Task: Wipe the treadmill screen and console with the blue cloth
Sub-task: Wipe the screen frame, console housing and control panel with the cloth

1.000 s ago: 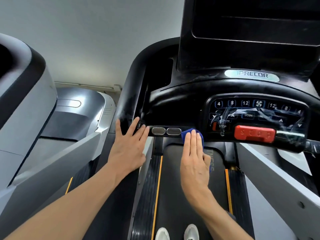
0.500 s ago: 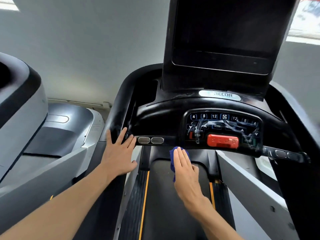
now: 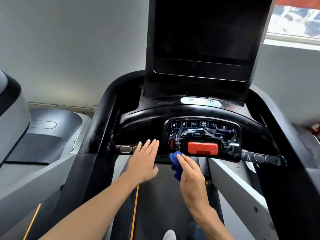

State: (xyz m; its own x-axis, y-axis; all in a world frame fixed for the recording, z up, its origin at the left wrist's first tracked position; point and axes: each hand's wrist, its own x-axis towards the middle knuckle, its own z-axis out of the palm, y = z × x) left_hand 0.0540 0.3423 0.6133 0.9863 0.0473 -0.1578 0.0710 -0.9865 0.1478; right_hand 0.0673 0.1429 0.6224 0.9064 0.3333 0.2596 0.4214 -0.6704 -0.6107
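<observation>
Blue cloth (image 3: 175, 164) is bunched under the right hand (image 3: 191, 175), pressed by straight fingers against the console's (image 3: 147, 122) lower edge, just left of the one red stop bar (image 3: 203, 148). Flat and spread, the left hand (image 3: 143, 161) is laid by two oval sensor pads (image 3: 126, 149), below the one dark screen (image 3: 204, 32).

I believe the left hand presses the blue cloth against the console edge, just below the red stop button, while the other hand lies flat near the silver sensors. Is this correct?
Not quite: the right hand presses the blue cloth there, beside the red stop button. The left hand is the flat one by the silver sensors. The head view shows it.
</observation>
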